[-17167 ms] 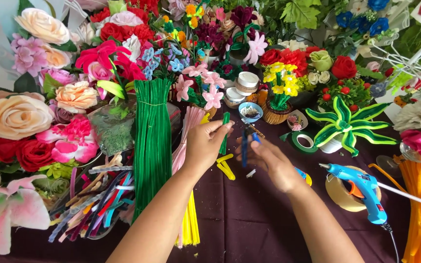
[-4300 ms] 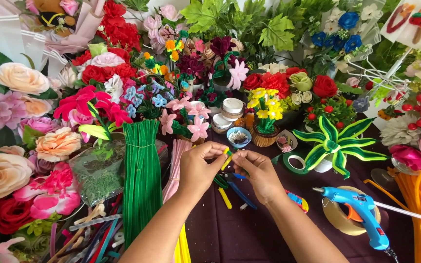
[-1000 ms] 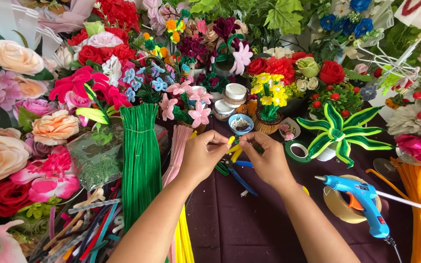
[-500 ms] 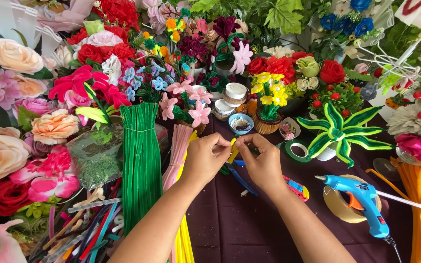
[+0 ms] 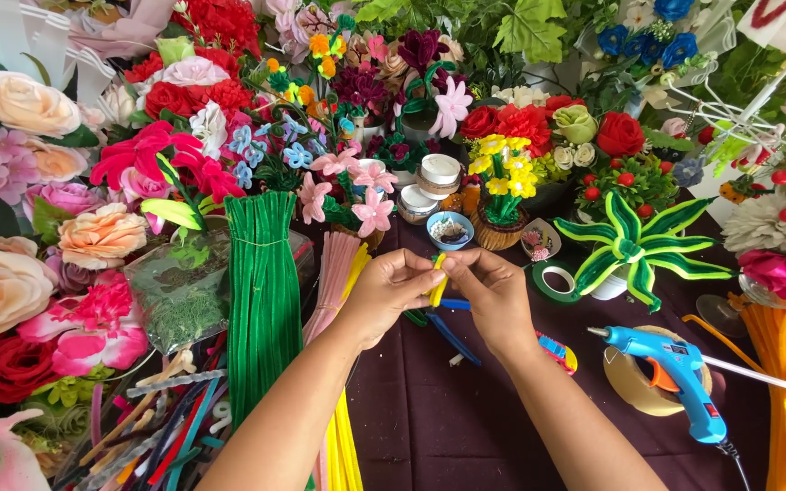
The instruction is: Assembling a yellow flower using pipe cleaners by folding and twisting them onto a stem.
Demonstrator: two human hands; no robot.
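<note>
1. Two hands met in the middle of the head view, just above the dark purple bench (image 5: 466, 427). The left hand (image 5: 388, 291) and the right hand (image 5: 493, 291) were almost touching, fingertip to fingertip.
2. Between them was a short yellow fuzzy stick (image 5: 438, 277). Both hands pinched it with thumb and fingers closed tight. It stood nearly straight up, leaning a little, with its top near the fingertips and its bottom hanging down between the two thumbs.
3. The stick sat right between the hands, so neither one was nearer.
4. A blue fuzzy stick (image 5: 455, 305) lay flat on the bench just under the hands, pointing left to right.
5. Left of the left arm stood a tall bundle of green sticks (image 5: 261, 300), with a pink bundle (image 5: 334, 273) beside it.
6. A blue glue gun (image 5: 675, 377) lay well apart on the right, next to a roll of tape (image 5: 629, 386).
7. Lots of bright fake flowers ringed the back of the bench.
</note>
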